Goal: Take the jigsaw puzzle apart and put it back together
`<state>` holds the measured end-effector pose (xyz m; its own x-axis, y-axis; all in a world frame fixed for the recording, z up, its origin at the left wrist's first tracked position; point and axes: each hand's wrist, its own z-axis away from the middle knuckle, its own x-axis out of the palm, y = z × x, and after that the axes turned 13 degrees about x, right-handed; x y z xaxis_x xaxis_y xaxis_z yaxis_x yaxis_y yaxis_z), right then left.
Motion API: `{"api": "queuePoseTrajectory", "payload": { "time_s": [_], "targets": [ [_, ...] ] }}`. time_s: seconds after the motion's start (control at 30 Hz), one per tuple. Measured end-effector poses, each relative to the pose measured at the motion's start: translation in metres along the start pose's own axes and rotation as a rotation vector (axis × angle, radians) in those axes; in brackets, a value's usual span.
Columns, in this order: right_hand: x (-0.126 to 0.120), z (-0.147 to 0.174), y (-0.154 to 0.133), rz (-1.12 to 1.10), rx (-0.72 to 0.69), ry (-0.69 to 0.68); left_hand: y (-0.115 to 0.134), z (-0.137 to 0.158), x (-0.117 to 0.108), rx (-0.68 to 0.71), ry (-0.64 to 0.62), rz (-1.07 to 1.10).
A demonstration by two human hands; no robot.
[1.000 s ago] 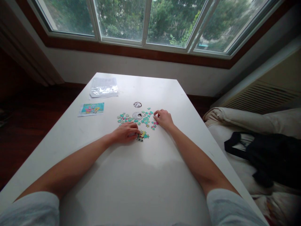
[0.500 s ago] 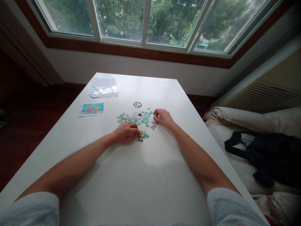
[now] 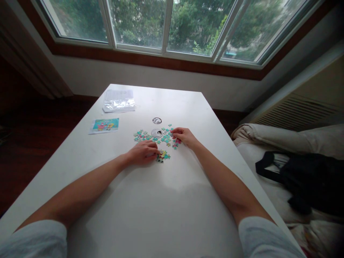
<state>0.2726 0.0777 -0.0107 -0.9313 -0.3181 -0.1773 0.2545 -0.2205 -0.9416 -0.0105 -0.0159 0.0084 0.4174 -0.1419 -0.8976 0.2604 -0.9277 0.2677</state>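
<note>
the left hand, fingers curled on the joined cluster, could knock it apart if the right hand (fingers pinched among loose pieces) jostles it.

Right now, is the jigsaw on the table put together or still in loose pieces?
Mostly loose: teal pieces lie scattered on the white table, with one small joined cluster by the left hand.

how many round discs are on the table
2: one round disc lies on the white table beyond the loose puzzle pieces; the other disc sits among them, between the left hand and right hand.
</note>
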Motion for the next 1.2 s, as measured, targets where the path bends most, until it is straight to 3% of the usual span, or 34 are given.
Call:
{"api": "queuePoseTrajectory", "payload": {
  "time_s": [0.3, 0.83, 1.2],
  "targets": [
    [0.009, 0.008, -0.003, -0.094, 0.062, -0.021, 0.000, 0.000, -0.002, -0.003, 0.036, 0.025],
    [0.024, 0.020, -0.010, -0.119, 0.026, -0.030, 0.000, 0.000, -0.004, 0.006, 0.019, 0.000],
    [0.021, 0.011, 0.000, -0.093, -0.039, -0.043, 0.030, -0.010, 0.006, -0.015, -0.087, -0.328]
  ]
}}
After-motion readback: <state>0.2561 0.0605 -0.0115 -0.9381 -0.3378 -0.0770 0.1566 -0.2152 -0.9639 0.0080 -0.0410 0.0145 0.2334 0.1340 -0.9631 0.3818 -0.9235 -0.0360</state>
